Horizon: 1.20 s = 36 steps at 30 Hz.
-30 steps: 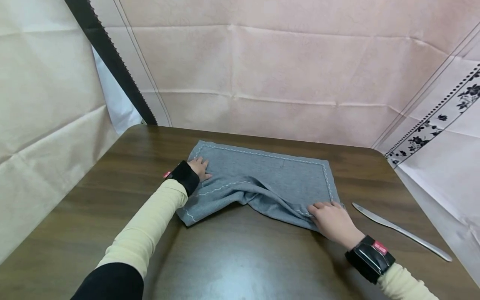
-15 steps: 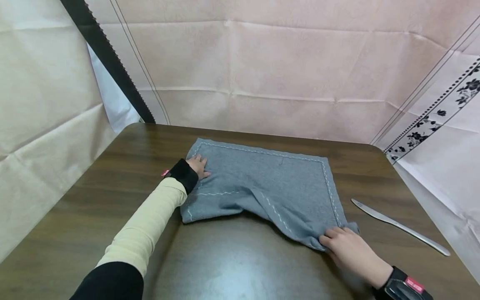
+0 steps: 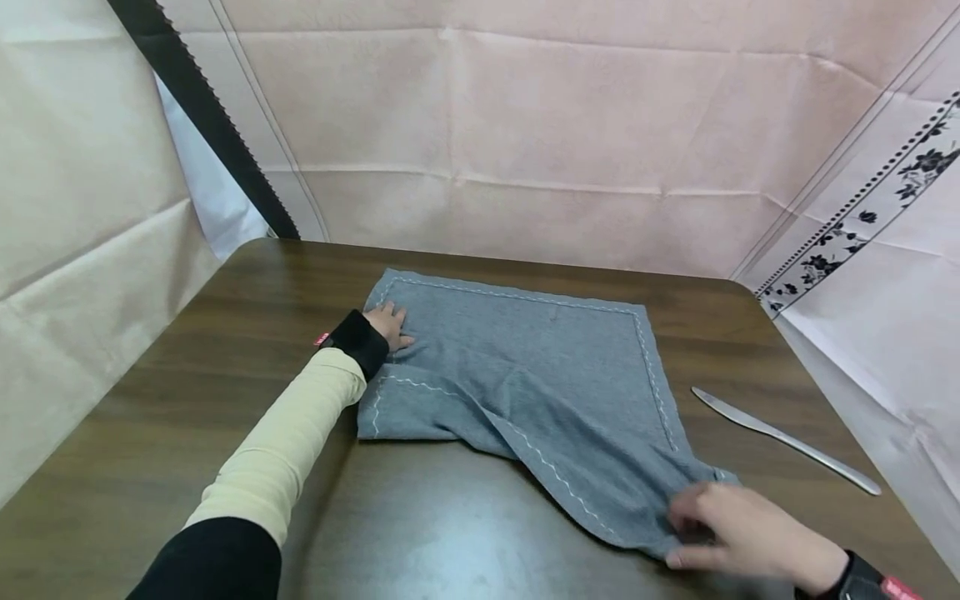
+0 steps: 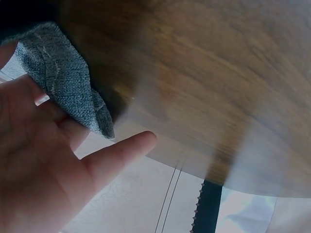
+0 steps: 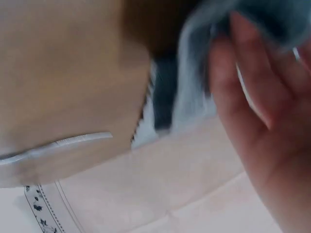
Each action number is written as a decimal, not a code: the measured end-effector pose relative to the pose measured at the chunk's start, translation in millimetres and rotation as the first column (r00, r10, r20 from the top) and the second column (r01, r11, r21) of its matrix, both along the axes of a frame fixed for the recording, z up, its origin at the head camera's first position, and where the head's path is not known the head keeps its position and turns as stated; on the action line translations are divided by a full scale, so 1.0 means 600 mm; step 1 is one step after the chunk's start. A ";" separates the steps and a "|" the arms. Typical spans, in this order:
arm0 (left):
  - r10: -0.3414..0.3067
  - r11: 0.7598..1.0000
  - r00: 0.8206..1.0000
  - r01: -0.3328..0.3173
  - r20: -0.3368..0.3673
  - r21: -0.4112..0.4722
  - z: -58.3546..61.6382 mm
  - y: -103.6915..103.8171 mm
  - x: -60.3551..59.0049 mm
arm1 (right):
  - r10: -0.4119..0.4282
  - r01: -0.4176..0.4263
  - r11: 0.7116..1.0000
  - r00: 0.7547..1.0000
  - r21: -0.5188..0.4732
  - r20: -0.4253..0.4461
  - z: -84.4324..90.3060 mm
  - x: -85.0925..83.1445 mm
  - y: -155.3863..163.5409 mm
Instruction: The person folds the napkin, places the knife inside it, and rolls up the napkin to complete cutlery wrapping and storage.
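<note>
**Spreading grey cloth: near-right corner pulled out, fold almost gone**

Dragging is what changed. Over the last second the right hand has moved from mid-table toward the near right edge, taking the cloth's corner with it. The grey cloth was bunched along its front a second ago; now that fold has opened into a long diagonal flap, stitched hem showing.

Grip state:
- Right hand: fingers curled onto the cloth's near-right corner. Head view is motion-blurred, but the right wrist view shows cloth against the fingers, so I read it as a pinch on the corner.
- Left hand: fingers lie fairly straight, flat on the far-left part of the cloth, pressing it to the table. It hasn't shifted across the three head frames. Left wrist view shows a cloth corner under the fingers, thumb free.

Cloth location: centre of the brown table, far edge flat and square, near-left corner flat, near-right corner at the right hand.

Judgement: mostly flattened; one ridge is left, running from the centre to the right hand.

Table knife lies to the right of the cloth, near but apart, untouched.
</note>
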State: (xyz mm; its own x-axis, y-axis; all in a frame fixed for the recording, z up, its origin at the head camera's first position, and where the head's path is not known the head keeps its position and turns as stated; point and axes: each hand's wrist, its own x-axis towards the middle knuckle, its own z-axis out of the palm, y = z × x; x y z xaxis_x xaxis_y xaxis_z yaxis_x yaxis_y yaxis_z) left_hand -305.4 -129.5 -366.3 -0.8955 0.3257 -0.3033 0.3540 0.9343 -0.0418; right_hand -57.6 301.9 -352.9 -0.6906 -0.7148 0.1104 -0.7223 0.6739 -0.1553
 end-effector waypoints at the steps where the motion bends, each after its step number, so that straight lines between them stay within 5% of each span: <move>1: 0.000 1.000 1.000 0.000 -0.004 0.004 0.001 0.000 0.000 | -0.024 0.023 1.000 0.998 -0.012 -0.054 0.010 -0.013 -0.004; 4: 0.002 1.000 1.000 -0.002 -0.004 0.018 0.007 -0.002 0.001 | -0.153 0.151 0.988 0.982 -0.021 -0.112 0.039 -0.067 -0.022; 9: 0.021 0.999 1.000 -0.022 0.010 0.049 0.011 -0.006 0.004 | -0.276 0.264 0.958 0.955 0.114 0.109 0.034 -0.175 -0.047; 12: 0.035 0.998 0.999 -0.037 0.040 0.050 -0.024 -0.011 -0.028 | -0.320 0.280 0.940 0.922 0.196 0.219 0.004 -0.219 -0.048; 14: 0.010 0.998 1.000 -0.011 0.025 0.059 -0.066 -0.020 -0.064 | -0.359 0.309 0.925 0.900 0.220 0.246 -0.010 -0.234 -0.043; 16: 0.000 0.998 0.999 -0.002 0.035 0.061 -0.081 -0.019 -0.082 | -0.403 0.347 0.908 0.875 0.234 0.268 -0.015 -0.245 -0.036; 19: -0.001 0.997 0.998 -0.003 0.055 0.072 -0.067 -0.009 -0.079 | -0.434 0.382 0.897 0.855 0.223 0.283 -0.011 -0.257 -0.027; 21: 0.026 0.998 0.995 -0.032 0.100 0.063 -0.034 0.005 -0.060 | -0.442 0.389 0.894 0.848 0.223 0.294 -0.007 -0.265 -0.024; 26: 0.017 0.998 0.996 -0.023 0.090 0.061 -0.001 0.015 -0.042 | -0.453 0.394 0.888 0.836 0.235 0.310 0.002 -0.287 -0.025; 36: 0.034 0.994 0.999 -0.036 0.022 0.103 -0.008 0.013 -0.048 | -0.475 0.412 0.879 0.808 0.241 0.349 -0.015 -0.329 -0.028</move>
State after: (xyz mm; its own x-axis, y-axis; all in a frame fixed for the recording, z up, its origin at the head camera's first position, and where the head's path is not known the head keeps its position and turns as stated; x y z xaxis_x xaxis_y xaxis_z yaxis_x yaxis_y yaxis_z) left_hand -334.0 -121.6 -370.9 -0.9009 0.3250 -0.2877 0.3211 0.9450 0.0619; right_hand -254.9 285.1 -361.7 -0.8990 -0.3061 -0.3133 -0.2409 0.9429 -0.2301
